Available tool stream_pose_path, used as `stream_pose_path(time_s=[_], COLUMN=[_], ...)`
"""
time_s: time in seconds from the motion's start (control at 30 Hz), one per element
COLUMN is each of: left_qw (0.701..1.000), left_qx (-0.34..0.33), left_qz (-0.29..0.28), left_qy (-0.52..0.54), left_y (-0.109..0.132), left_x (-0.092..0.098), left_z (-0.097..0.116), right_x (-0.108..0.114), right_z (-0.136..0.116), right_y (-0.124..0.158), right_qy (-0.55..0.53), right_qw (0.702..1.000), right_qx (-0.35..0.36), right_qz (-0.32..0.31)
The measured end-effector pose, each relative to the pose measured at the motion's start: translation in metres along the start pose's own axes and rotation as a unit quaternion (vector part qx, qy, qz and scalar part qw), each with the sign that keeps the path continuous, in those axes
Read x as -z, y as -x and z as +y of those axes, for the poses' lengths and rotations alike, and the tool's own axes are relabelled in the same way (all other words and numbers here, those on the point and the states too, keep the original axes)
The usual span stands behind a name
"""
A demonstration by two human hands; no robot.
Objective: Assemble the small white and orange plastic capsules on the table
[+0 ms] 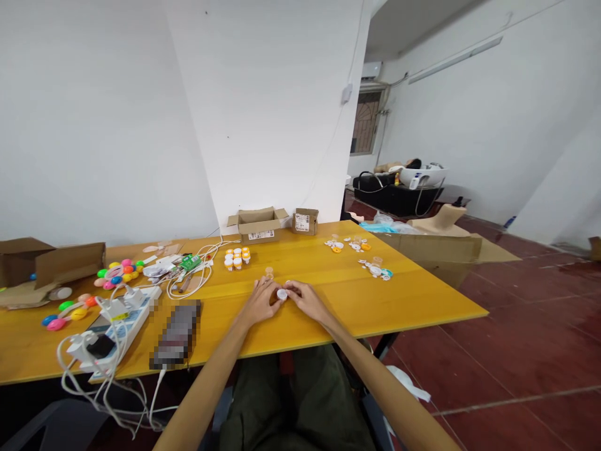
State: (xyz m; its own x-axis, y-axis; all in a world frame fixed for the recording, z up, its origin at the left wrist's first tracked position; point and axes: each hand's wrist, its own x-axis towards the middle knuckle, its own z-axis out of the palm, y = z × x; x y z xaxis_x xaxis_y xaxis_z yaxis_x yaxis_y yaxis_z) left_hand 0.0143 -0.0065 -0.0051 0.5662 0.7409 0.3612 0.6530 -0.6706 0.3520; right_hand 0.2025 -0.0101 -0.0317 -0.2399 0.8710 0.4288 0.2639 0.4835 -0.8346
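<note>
Between my two hands, just above the yellow table (413,294), is a small white round piece (282,294) like a cap. My left hand (263,302) pinches it from the left, thumb toward me. On its other side the fingertips of my right hand (305,299) close on it. A clear, pale-orange cup-like piece (269,272) stands just beyond my left fingers. Farther back sits a tight group of white-and-yellow small units (237,257). To the right lie loose white and orange parts (335,245), and nearer, white and teal parts (376,270).
Two cardboard boxes, a wide one (260,227) and a smaller one (305,222), stand at the back. Leftward are a phone-like blurred object (177,333), a power strip (117,335) with tangled cables, a green circuit board (190,262), colourful balls (123,270) and an open carton (70,264).
</note>
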Motion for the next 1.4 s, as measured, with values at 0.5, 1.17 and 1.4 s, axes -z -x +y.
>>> stream_pose_path(time_s=[0.5,1.17,1.4], left_qw=[1.0,1.0,0.999], left_qx=[-0.006,0.003,0.007], left_qz=[-0.007,-0.001,-0.005], left_qy=[-0.012,0.012,0.031], left_y=[-0.0007,-0.0006,-0.0034], left_x=[0.0015,-0.0033,0.0002], left_z=[0.0015,-0.0049,-0.0057], right_x=[-0.0017,-0.0017,-0.002], right_z=[-0.0021,0.0024,-0.002], right_y=[0.0002,0.0004,0.0016], right_qy=[-0.051,-0.011,-0.003], right_qw=[0.998,1.0,1.0], right_qx=[-0.022,-0.014,-0.007], right_qz=[-0.016,-0.005,-0.003])
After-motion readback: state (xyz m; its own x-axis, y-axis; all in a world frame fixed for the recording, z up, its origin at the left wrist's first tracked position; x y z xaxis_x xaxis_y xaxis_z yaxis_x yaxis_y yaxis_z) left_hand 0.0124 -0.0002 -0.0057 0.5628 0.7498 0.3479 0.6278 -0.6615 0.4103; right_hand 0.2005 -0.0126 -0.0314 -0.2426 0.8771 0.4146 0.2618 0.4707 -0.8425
